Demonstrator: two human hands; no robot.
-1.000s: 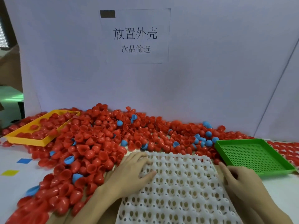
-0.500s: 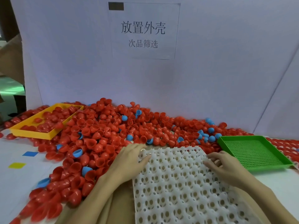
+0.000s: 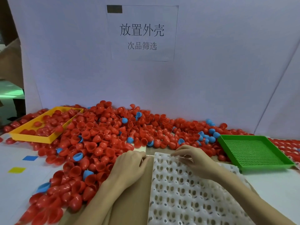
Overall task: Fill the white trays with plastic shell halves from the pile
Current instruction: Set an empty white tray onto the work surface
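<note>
White backdrop behind; table (image 3: 24,189) strewn with shell pile (image 3: 100,143), centre-left. Tray (image 3: 186,192), lower centre, empty, far edge pinched by left hand (image 3: 129,166) and right hand (image 3: 194,159). Risk: shells scattered if tray is shoved into pile.

A white tray (image 3: 186,192) full of round holes is lying flat on a brown board (image 3: 129,200) on the worktop (image 3: 24,179), with the left hand (image 3: 129,166) curling its fingers (image 3: 142,157) at the tray's far left corner and the right hand (image 3: 196,159) pinching the tray's far edge. A pile of red and blue shell halves (image 3: 105,140) is spreading across the worktop just beyond and to the left of the hands, reaching a yellow tray (image 3: 32,138) that is holding more red halves. An empty-looking green perforated tray (image 3: 254,151) is sitting just right of the white tray, and a paper sign (image 3: 142,33) with printed characters is hanging on the white wall behind.
</note>
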